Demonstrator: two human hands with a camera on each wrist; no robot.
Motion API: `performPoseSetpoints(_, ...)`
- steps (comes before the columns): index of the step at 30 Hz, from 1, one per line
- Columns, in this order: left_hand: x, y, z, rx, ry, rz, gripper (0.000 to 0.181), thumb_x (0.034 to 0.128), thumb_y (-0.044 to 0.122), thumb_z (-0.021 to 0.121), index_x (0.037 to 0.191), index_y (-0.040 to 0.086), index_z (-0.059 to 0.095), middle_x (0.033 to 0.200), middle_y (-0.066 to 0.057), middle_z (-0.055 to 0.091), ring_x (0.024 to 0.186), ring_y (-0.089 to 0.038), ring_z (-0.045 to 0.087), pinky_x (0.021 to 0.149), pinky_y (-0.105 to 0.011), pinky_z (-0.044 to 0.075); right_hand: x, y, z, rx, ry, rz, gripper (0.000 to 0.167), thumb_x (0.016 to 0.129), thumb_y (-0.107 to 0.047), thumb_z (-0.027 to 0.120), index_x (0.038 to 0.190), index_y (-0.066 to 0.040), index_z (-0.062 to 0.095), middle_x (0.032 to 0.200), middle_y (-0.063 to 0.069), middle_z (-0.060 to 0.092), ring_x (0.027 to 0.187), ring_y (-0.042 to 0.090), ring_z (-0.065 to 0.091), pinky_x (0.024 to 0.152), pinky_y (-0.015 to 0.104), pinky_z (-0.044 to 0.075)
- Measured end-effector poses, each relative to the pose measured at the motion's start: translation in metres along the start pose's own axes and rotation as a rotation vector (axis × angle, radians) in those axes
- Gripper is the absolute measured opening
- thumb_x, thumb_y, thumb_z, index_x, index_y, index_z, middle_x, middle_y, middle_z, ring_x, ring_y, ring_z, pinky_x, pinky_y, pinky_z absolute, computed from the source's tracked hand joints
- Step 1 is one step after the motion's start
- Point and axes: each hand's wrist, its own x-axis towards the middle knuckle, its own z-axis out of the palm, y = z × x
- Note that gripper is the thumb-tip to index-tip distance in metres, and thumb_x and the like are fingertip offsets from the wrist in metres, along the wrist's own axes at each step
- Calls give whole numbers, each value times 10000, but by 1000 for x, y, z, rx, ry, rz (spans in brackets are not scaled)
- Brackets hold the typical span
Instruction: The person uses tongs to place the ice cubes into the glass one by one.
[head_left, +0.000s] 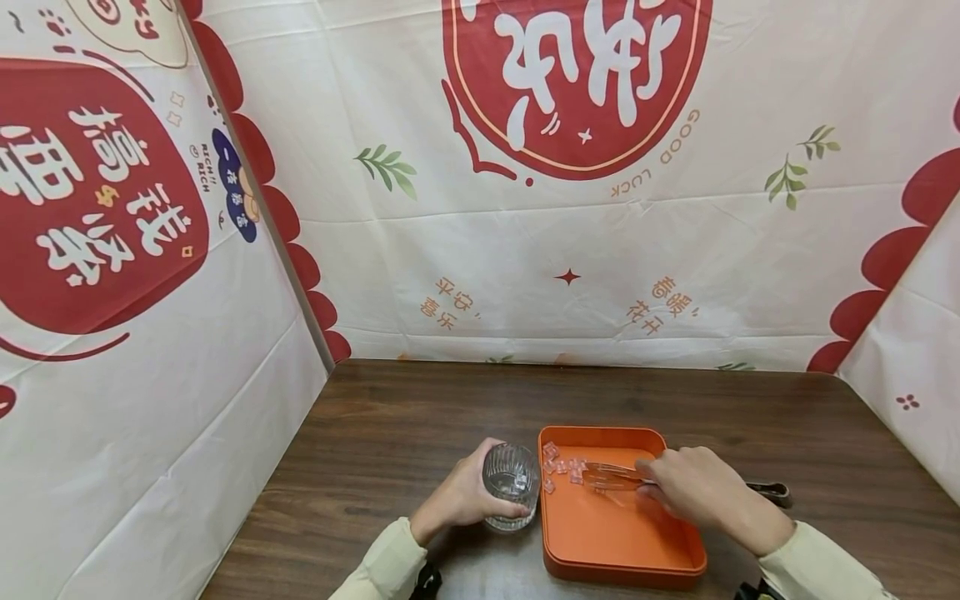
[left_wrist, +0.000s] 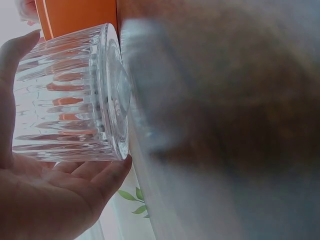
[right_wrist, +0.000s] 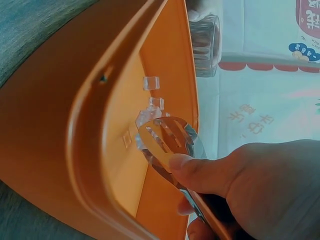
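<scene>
My left hand point(head_left: 471, 492) grips a ribbed clear drinking glass point(head_left: 512, 482), which stands just left of the orange tray point(head_left: 622, 533). A small clear cube lies inside the glass. In the left wrist view the thumb and fingers wrap round the glass point(left_wrist: 65, 100). My right hand point(head_left: 693, 487) holds metal serving tongs point(head_left: 611, 477) over the tray; the slotted head point(right_wrist: 167, 140) reaches the cluster of clear cubes point(right_wrist: 150, 115). Several such cubes point(head_left: 558, 465) lie at the tray's left side. Whether the tongs pinch a cube is hidden behind their head.
The tray stands on a dark wood-grain table point(head_left: 390, 433). Its raised walls lie between the glass and the cubes. White printed cloth point(head_left: 465, 250) hangs behind the table and at both sides.
</scene>
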Motion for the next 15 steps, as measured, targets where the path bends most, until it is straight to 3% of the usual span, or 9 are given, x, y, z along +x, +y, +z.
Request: performPoseSetpoints(15,-1,2,0,-2,-1,-5,843,599,381,943,1286,182,498,1099,-30,670,944,-131,642,807,-269,513,-1,1,-9,8,20,11,259,848,-345,758,765,-236,538,573,-128,420,474,74,419,428,295,339)
